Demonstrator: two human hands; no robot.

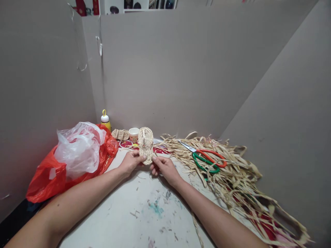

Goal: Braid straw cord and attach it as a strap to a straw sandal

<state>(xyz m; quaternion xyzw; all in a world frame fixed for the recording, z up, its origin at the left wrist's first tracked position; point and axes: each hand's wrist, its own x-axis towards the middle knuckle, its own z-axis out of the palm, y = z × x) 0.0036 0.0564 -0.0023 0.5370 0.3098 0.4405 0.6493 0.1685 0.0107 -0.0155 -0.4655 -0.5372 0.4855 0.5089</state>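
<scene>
A small woven straw sandal (146, 144) stands upright above the bench (134, 213), its lower end pinched by the left hand (131, 162) and right hand (164, 167). Scissors (205, 158) lie on loose straw (232, 172) at right; a plastic bag (77, 151) sits left.

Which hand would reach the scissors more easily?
Probably the right. The right hand pinches the little woven straw sandal on the side where the scissors lie on the loose straw. The left hand, also holding it, is farther away, by the plastic bags.
</scene>
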